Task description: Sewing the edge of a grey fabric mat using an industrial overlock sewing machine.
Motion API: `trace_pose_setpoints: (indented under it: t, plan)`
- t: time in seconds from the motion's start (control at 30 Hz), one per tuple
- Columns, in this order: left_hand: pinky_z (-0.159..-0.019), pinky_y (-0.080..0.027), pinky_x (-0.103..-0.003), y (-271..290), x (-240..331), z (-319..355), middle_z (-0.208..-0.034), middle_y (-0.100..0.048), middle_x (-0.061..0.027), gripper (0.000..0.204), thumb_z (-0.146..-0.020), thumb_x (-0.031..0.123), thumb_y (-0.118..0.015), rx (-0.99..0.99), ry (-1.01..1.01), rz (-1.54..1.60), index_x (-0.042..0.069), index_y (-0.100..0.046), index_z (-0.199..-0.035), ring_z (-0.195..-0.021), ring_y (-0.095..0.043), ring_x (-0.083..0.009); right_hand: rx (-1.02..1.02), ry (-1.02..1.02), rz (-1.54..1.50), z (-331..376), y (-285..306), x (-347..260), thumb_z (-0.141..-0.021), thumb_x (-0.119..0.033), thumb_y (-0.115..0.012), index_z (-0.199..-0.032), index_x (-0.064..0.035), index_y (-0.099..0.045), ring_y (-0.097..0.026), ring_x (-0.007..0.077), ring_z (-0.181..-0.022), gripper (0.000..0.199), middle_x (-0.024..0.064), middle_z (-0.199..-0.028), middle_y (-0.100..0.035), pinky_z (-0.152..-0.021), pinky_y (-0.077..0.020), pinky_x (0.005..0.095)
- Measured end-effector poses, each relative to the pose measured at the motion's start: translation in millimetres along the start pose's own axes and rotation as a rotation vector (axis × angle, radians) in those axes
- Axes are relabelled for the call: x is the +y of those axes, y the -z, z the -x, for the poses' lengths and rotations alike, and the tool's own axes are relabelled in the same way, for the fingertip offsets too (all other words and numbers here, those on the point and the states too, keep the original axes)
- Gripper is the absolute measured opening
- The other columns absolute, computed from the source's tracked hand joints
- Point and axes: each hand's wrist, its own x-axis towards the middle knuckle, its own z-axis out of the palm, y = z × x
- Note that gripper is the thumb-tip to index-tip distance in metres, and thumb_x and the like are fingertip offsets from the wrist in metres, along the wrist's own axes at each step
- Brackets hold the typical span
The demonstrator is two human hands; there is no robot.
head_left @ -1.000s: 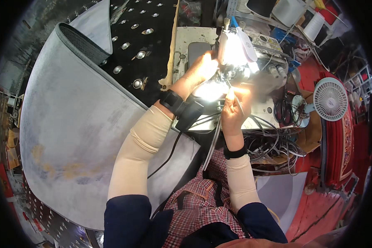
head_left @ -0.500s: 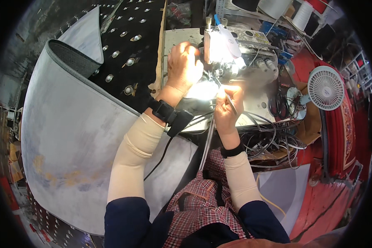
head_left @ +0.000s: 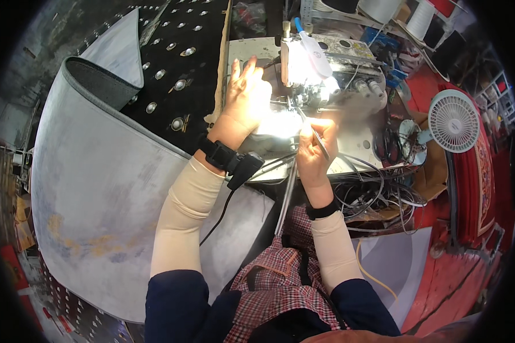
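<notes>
My right hand (head_left: 317,146) is closed around slim metal tweezers (head_left: 320,143). Their tip reaches up to the needle area of a sewing machine (head_left: 320,66), where bright lamp light washes out the detail. To the left of the machine head, my left hand (head_left: 244,100) hovers over the pale machine bed (head_left: 357,137), fingers apart, with nothing visible in it. A black strap with a small box and cord sits on my left wrist. Thread at the needle is too small to make out.
A large grey mat (head_left: 114,183) with a bound edge curls up at the left, beside a black table (head_left: 166,63) studded with metal balls. A white fan (head_left: 454,121) stands at the right. Tangled cables (head_left: 372,194) hang below the machine; thread cones (head_left: 420,22) stand behind.
My left hand has drawn a little left and away from the needle area, its fingers opening out. My right hand keeps its place with the tweezers.
</notes>
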Motion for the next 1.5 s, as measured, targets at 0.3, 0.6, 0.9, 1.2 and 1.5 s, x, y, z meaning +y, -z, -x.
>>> trace_pose_setpoints:
  t: [0.3,0.6,0.9,1.2,1.5]
  plan:
    - [-0.061,-0.051,-0.031,-2.0,14.8,-10.7,-0.087,-0.061,-0.0141,0.021,-0.078,0.000,-0.050,0.156,0.285,0.821,-0.002,-0.056,-0.098,-0.067,-0.061,-0.0221,0.004,0.029,0.076,-3.4,-5.0,-3.7,-0.080,-0.004,-0.062,-0.087,0.0005,-0.051,-0.052,0.0236,-0.061,0.014,0.0118,-0.075,-0.052,-0.059,-0.0437,0.0318]
    - [-0.045,-0.048,-0.025,-31.7,9.3,-1.8,-0.090,-0.057,-0.0185,0.026,-0.081,-0.004,-0.048,-0.305,0.620,1.732,0.000,-0.037,-0.105,-0.057,-0.058,-0.0147,0.036,0.104,0.133,-4.0,-7.0,4.5,-0.080,-0.003,-0.061,-0.087,0.0004,-0.051,-0.053,0.0246,-0.062,0.012,0.0117,-0.075,-0.053,-0.060,-0.0445,0.0319]
    - [-0.051,-0.052,-0.025,-25.4,6.9,-6.0,-0.094,-0.059,-0.0207,0.024,-0.087,0.001,-0.049,-0.326,0.610,1.850,-0.005,-0.037,-0.107,-0.065,-0.064,-0.0176,0.017,0.119,0.109,-8.9,-5.4,4.3,-0.077,0.000,-0.059,-0.085,0.0017,-0.053,-0.053,0.0238,-0.065,0.010,0.0119,-0.079,-0.051,-0.061,-0.0436,0.0325]
    - [-0.051,-0.047,-0.022,-7.2,19.0,-9.9,-0.069,-0.058,-0.0066,0.018,-0.085,0.010,-0.058,-0.360,0.601,1.517,-0.004,-0.049,-0.093,-0.057,-0.056,-0.0102,0.000,0.196,0.186,-11.8,-2.3,5.8,-0.073,0.001,-0.061,-0.084,0.0020,-0.055,-0.051,0.0232,-0.062,0.012,0.0113,-0.079,-0.048,-0.058,-0.0416,0.0339]
    - [-0.049,-0.046,-0.022,-14.1,17.8,-6.5,-0.065,-0.058,-0.0057,0.022,-0.082,0.011,-0.062,-0.295,0.538,1.519,-0.004,-0.051,-0.094,-0.053,-0.055,-0.0097,0.037,0.098,0.079,-13.8,-2.3,4.1,-0.076,-0.001,-0.061,-0.086,-0.0004,-0.050,-0.049,0.0194,-0.055,0.015,0.0079,-0.066,-0.050,-0.055,-0.0421,0.0318]
